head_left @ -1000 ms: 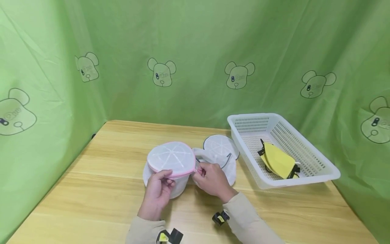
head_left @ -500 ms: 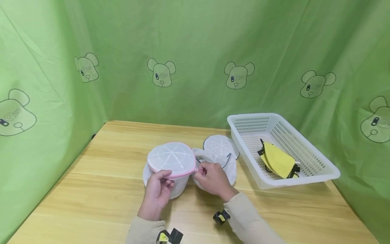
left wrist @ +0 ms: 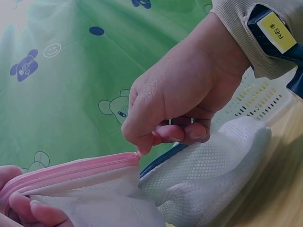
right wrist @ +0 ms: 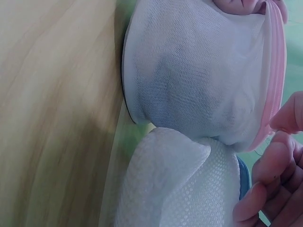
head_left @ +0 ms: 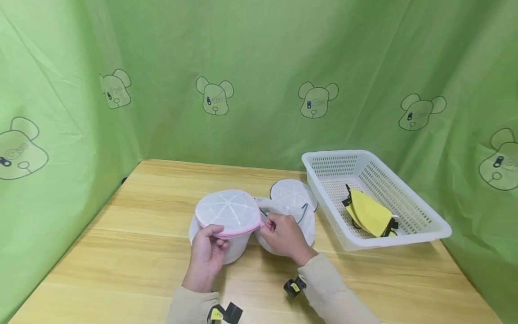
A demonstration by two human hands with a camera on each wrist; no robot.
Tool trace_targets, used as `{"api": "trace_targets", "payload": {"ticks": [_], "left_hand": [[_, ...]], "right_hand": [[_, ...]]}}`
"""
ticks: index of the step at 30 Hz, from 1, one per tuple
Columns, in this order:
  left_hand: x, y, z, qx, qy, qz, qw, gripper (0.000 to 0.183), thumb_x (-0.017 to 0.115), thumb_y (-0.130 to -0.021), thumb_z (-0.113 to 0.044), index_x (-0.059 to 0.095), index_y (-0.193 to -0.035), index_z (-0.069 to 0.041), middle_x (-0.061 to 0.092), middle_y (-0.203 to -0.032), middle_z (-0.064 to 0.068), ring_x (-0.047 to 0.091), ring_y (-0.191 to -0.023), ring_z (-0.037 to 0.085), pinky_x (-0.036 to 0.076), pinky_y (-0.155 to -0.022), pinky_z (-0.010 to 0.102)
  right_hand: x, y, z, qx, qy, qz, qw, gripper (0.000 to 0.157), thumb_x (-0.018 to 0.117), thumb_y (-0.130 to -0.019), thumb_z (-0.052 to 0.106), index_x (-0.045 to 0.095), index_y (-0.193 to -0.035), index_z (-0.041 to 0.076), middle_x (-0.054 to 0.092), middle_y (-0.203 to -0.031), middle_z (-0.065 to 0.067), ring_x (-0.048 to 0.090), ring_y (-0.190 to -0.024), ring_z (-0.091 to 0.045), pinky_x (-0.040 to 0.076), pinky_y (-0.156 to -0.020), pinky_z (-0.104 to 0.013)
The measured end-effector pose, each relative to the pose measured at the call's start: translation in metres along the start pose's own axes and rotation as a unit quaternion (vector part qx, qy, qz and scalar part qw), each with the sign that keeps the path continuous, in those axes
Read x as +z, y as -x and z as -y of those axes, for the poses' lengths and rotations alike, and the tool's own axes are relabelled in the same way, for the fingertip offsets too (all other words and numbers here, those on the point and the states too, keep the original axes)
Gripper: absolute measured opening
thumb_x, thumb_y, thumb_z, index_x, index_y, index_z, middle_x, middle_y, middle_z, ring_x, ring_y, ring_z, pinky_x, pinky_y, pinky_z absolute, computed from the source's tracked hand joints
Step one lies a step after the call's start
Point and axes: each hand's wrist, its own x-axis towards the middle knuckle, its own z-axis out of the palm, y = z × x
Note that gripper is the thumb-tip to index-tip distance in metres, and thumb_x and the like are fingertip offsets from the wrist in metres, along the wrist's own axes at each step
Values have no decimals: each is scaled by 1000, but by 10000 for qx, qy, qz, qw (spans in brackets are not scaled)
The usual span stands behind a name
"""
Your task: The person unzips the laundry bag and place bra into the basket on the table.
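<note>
A white mesh laundry bag (head_left: 229,209) with a pink zipper stands upright on the table, its round lid on top. My left hand (head_left: 208,253) pinches the front of its rim between thumb and fingers. At the right end of the pink zipper (left wrist: 80,169), my right hand (head_left: 284,238) pinches a small part that looks like the zipper pull; the fingertips mostly hide it. Right beside it sits a second mesh laundry bag (right wrist: 182,184) with dark blue trim. Its round lid (head_left: 293,196) is folded back, and my right hand partly covers it.
To the right stands a white perforated plastic basket (head_left: 396,180). In it lies a yellow folded fabric item (head_left: 369,213) with black parts, its kind unclear. Green curtain (head_left: 259,54) surrounds the wooden table (head_left: 121,261) at the back and sides.
My right hand and the pinched zipper end have shifted very slightly to the right. The left hand keeps its hold on the rim, with hardly any movement.
</note>
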Motion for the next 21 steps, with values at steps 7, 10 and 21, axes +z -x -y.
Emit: {"api": "trace_targets", "payload": {"ticks": [7,10,21], "left_hand": [[-1,-1,-1,35,63,-63,10000,18,42,-82,4,42,-98,-4,48,-52,-6,37,-41,4,33,-47,16],[-1,-2,-2,36,100,-44,9999,18,41,-82,4,41,-97,-5,46,-51,-7,36,-41,4,32,-47,17],[-2,-2,-2,63,169,28,9998,15,39,-81,4,41,-90,-7,43,-48,-7,33,-40,4,30,-46,17]], "right_hand": [[0,0,-1,-20,-34,-6,10000,23,62,-74,8,47,-59,15,41,-53,12,40,-50,-5,34,-46,-21],[0,0,-2,23,-18,21,10000,22,62,-74,8,47,-59,15,41,-53,12,40,-50,-5,34,-46,-21],[-1,-1,-5,176,-29,63,9998,23,65,-74,10,48,-59,15,43,-54,12,42,-52,-6,36,-48,-22]]}}
